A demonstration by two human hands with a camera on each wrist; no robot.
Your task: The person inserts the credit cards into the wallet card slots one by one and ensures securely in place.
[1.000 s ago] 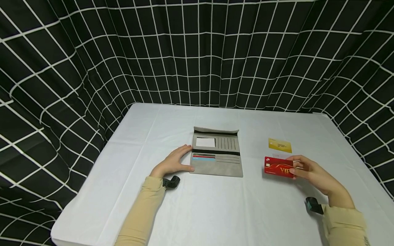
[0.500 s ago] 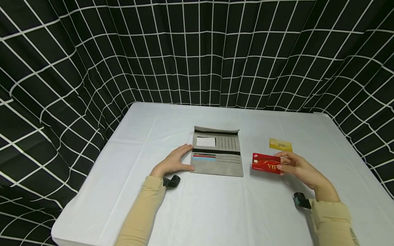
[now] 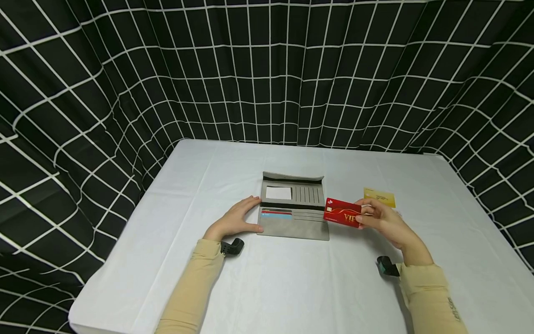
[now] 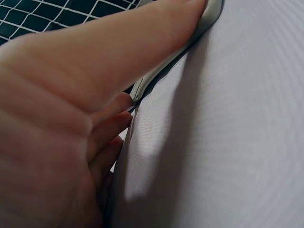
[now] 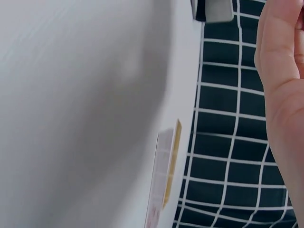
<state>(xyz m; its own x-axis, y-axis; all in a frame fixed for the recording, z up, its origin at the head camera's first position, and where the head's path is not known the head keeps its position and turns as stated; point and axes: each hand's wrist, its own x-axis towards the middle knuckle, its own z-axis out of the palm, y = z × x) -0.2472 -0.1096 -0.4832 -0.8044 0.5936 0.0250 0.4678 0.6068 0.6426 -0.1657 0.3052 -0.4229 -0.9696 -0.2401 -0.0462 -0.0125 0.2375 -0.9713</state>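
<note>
A grey wallet (image 3: pixel 293 229) lies unfolded on the white table. Several cards (image 3: pixel 276 215) show in its lower left slots, and a white insert (image 3: pixel 279 193) fills its upper left window. My left hand (image 3: pixel 234 218) rests at the wallet's left edge, fingers and thumb spread and touching it; the left wrist view shows the thumb (image 4: pixel 156 33) on that edge. Between thumb and fingers, my right hand (image 3: pixel 385 225) pinches a red VIP card (image 3: pixel 341 212) by its right end. The card's left end is over the wallet's right edge; whether they touch, I cannot tell.
A gold card (image 3: pixel 379 197) lies on the table beyond my right hand. Beside it is a pale card (image 5: pixel 160 161), mostly hidden in the head view. Black cloth with a white grid (image 3: pixel 275 69) hangs around the table (image 3: pixel 283 287).
My right hand has carried the red VIP card leftward and slightly away from me, from the gold card's side to the wallet's right edge. The left hand and wallet have stayed put.
</note>
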